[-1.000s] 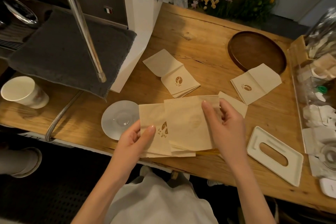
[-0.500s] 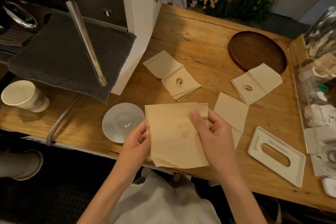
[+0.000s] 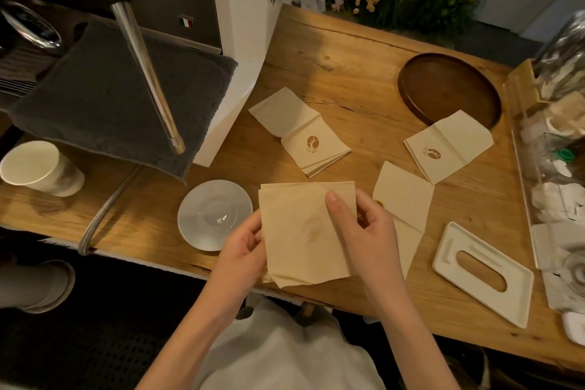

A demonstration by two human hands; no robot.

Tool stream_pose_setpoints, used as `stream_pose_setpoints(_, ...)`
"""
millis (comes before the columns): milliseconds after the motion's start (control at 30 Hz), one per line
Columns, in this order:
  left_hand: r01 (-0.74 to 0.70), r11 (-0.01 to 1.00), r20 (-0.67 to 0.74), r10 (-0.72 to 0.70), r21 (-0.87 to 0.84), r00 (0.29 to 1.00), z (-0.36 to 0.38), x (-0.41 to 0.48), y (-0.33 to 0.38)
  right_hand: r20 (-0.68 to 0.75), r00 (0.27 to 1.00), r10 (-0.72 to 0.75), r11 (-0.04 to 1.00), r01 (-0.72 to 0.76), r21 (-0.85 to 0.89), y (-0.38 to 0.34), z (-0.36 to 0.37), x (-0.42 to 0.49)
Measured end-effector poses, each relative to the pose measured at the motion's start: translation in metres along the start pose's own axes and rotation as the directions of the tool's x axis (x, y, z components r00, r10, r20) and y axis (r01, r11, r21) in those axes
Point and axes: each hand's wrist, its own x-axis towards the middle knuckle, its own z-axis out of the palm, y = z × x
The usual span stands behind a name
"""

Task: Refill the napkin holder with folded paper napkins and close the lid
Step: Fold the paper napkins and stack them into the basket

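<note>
A folded beige napkin stack [image 3: 300, 231] hovers over the counter's near edge, held by both hands. My left hand [image 3: 243, 247] pinches its left edge and my right hand [image 3: 364, 225] presses the top right with fingers on the paper. More beige napkins lie on the wood: one with a brown logo [image 3: 300, 130] behind the stack, another logo napkin [image 3: 449, 146] at the right, and a plain one [image 3: 405, 203] partly under my right hand. The white holder lid [image 3: 456, 288] with an oval slot lies flat at the right. The holder body is hidden, apart from a yellowish sliver by my right hand.
A white saucer [image 3: 215, 215] sits left of the stack. A paper cup [image 3: 38, 168] stands far left. An espresso machine's steam wand [image 3: 148, 79] and grey cloth [image 3: 104, 98] overhang the left. A round dark tray [image 3: 449, 85] and a clear bin [image 3: 557, 168] occupy the right.
The napkin, spread out wide a second ago, has been folded over into one square stack; both hands shifted slightly left with it, uncovering the plain napkin at the right.
</note>
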Motion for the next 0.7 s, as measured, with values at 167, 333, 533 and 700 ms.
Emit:
stream_pose_setpoints(167, -0.015, 1.000, -0.002, 0.015, 0.002, 1.000, 0.000, 0.002, 0.002, -0.022, 0.999, 0.049, 0.995, -0.047, 0.085, -0.002, 0.003, 0.000)
stream_pose_setpoints(333, -0.014, 1.000, -0.008, 0.014, -0.005, 1.000, 0.001, 0.004, 0.004, -0.038, 0.996, 0.076, 0.991, -0.071, 0.113, -0.002, 0.005, 0.003)
stream_pose_setpoints(533, 0.017, 0.999, -0.013, -0.018, -0.029, 1.000, 0.001, 0.007, 0.005, -0.053, 0.995, 0.082, 0.986, -0.074, 0.147, -0.002, 0.004, 0.007)
stream_pose_setpoints(700, 0.179, 0.955, 0.017, -0.180, -0.235, 0.984, -0.001, 0.009, 0.005, -0.058, 0.993, 0.099, 0.980, -0.087, 0.181, -0.004, 0.005, 0.011)
